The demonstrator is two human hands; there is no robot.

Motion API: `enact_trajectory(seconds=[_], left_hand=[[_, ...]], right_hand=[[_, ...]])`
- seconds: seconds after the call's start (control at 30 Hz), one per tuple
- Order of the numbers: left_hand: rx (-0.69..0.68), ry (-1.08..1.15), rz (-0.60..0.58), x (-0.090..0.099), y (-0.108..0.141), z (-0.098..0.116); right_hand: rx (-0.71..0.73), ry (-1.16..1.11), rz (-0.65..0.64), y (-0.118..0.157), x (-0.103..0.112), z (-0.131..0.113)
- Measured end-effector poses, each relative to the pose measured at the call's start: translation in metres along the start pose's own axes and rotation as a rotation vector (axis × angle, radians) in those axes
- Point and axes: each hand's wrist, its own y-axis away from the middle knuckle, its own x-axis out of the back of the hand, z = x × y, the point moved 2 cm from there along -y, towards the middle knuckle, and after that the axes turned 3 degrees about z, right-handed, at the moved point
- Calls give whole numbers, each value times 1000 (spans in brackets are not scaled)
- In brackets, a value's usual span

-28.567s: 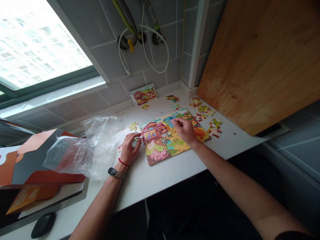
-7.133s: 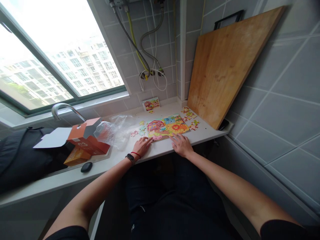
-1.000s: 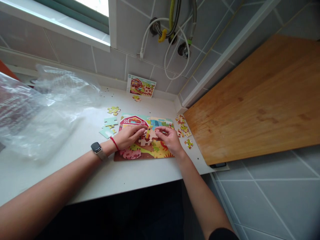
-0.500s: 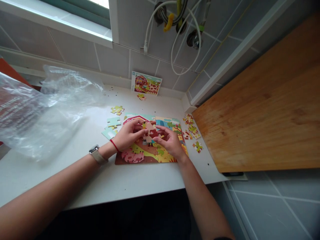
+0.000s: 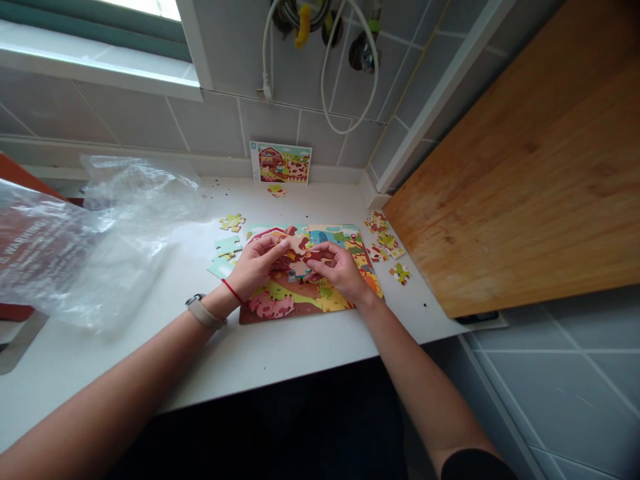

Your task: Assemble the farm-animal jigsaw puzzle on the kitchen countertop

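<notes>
My left hand (image 5: 257,265) is closed, pinching a pinkish-brown jigsaw piece (image 5: 297,243) between thumb and fingers. My right hand (image 5: 339,272) is closed too, with a second pinkish jigsaw piece (image 5: 301,269) at its fingertips, just below the first. Both pieces are held over the middle of a partly assembled farm-scene puzzle (image 5: 273,305), which lies flat on the white counter. My hands hide part of the puzzle, and where the two pieces meet or overlap is hard to make out.
A picture card (image 5: 283,163) of the farm leans on the tiled wall, a loose piece (image 5: 277,191) before it. Loose pieces (image 5: 383,241) lie right of the puzzle, others (image 5: 229,247) left. Crumpled clear plastic (image 5: 130,247) covers the left counter; a wooden board (image 5: 520,173) stands at right.
The pieces between my hands have turned and shifted: one is now higher in my left hand, the other lower at my right fingertips. The view has tilted slightly.
</notes>
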Motion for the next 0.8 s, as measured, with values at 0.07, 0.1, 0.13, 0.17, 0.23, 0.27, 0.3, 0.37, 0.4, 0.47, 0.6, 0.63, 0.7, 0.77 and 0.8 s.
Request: enact_trajectory(seconds=[0.07,0.1,0.13,0.17,0.23,0.27,0.3,0.37,0.4,0.47,0.6,0.63,0.7,0.77,0.8], left_hand=[[6,-29,22,1,0,1],[9,-35,36,2,-1,1],[15,-35,50,3,-1,1],[26,-30,62,4,-1,0],[64,-15,76,6,-2,-1],[86,-11,74,7,-2,-2],[105,-9,68,7,-2,-3],[123,-7,56,8,-2,-3],[124,-3,51,8,-2,-3],[118,19,43,7,-1,-2],[122,57,31,6,-1,-1],[120,52,36,6,-2,-1],[92,4,59,6,-2,1],[33,-110,82,7,-2,5],[-2,-173,95,7,-2,8]], right_hand=[[-15,3,9,0,0,0],[-20,5,14,0,0,0],[-18,11,18,0,0,0],[-9,20,21,0,1,0],[24,47,32,-1,2,-1],[42,60,40,-1,2,-2],[54,70,48,-1,3,-2],[64,83,60,-1,3,-3],[65,89,61,-1,3,-4],[69,97,57,-1,3,-4],[86,96,54,-1,4,-3],[92,96,57,-1,4,-3],[100,105,57,-2,4,-2],[103,109,52,-2,4,-1],[104,106,46,-2,4,-1]])
